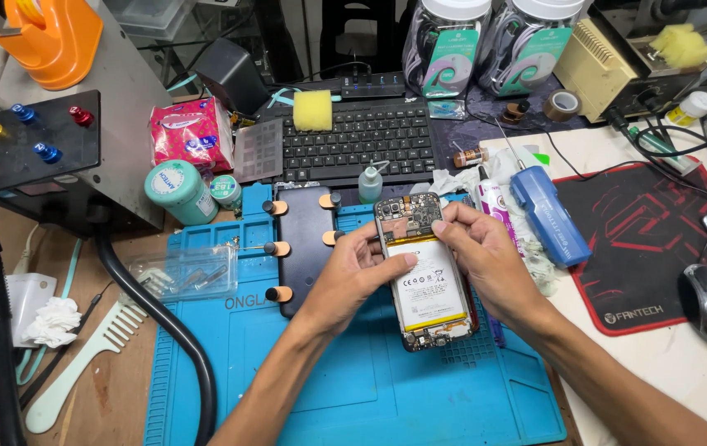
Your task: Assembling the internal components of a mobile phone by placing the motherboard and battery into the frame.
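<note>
I am watching both hands holding an opened smartphone with its back cover off, white battery and dark circuit board showing point(424, 268), just above the blue silicone repair mat point(353, 388). The left hand point(352, 277) is curling around the phone's left edge, thumb lying across the battery and fingers wrapping underneath. The right hand point(486, 260) is gripping the right edge, its fingertips point(444, 223) pressing near the top of the battery, just below the circuit board. The phone is tilting slightly, top end pointing away from me. Just beside the left hand, a black flat panel held in a frame of orange-tipped clamps point(304, 244) is lying on the mat. To the right, a blue electric screwdriver point(548, 215) is resting near the red-and-black mouse pad point(642, 239). A black keyboard point(358, 140) is sitting beyond the mat.
</note>
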